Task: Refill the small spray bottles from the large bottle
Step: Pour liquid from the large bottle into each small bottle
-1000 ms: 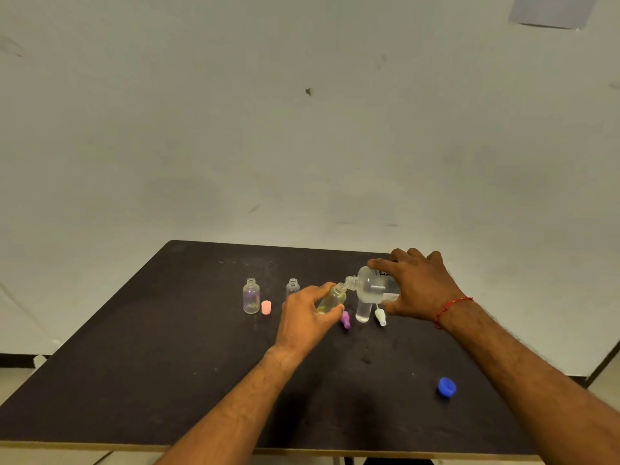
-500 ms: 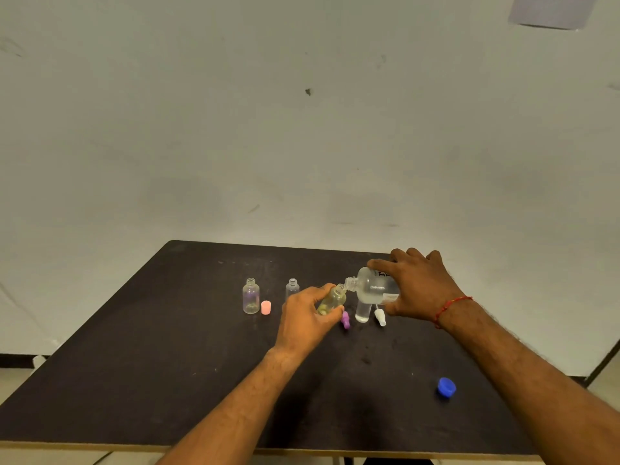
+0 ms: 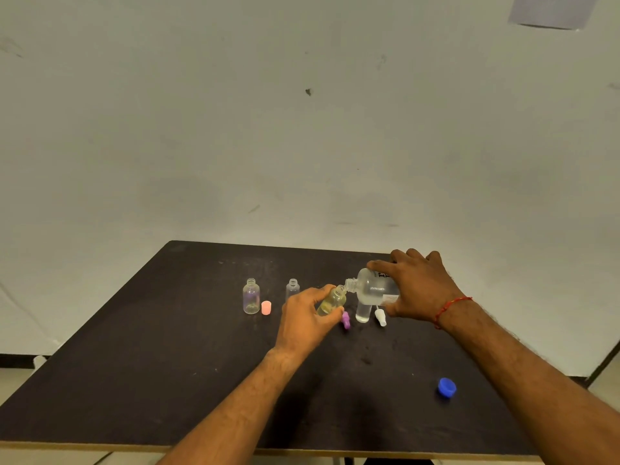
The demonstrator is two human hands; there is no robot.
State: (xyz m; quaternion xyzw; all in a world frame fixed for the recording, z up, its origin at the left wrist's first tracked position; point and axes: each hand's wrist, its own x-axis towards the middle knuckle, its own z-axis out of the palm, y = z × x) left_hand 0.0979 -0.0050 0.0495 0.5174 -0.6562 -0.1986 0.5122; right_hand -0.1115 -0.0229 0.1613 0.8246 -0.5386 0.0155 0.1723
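Pale wall point(image 3: 302, 146) behind, with a sheet of paper point(image 3: 550, 11) fixed at its upper right. Below it a dark table point(image 3: 167, 380) carries every item under inspection.

Hands. The left hand point(image 3: 308, 317) has its grip closed round a small bottle point(image 3: 330, 302), held tilted with its neck toward the right. The right hand point(image 3: 419, 290), a red thread point(image 3: 453, 302) at its wrist, has its grip wrapped over the large bottle point(image 3: 372, 286). That bottle is tipped over, its open mouth meeting the neck of the small bottle. Whether liquid is passing cannot be told.

Progress. The small bottle shows a yellowish fill in its lower part, so this refill is judged under way, not complete. A clear bottle point(image 3: 363, 312) stands below the large bottle and appears to hold liquid (its level is not readable). The far-left bottle point(image 3: 251, 296) and the second bottle point(image 3: 292, 286) stand upright and uncapped, and look empty.

Loose parts. A pink cap point(image 3: 266, 307) sits just beside the far-left bottle. A purple spray top point(image 3: 345, 320) and a white spray top point(image 3: 380, 317) lie near the clear bottle. A blue cap point(image 3: 447, 387) lies well apart at the near right and is judged to belong to the large bottle.

Outstanding, by judgement: finish this pour, fill the two empty bottles, refit all tops and recap the large bottle.
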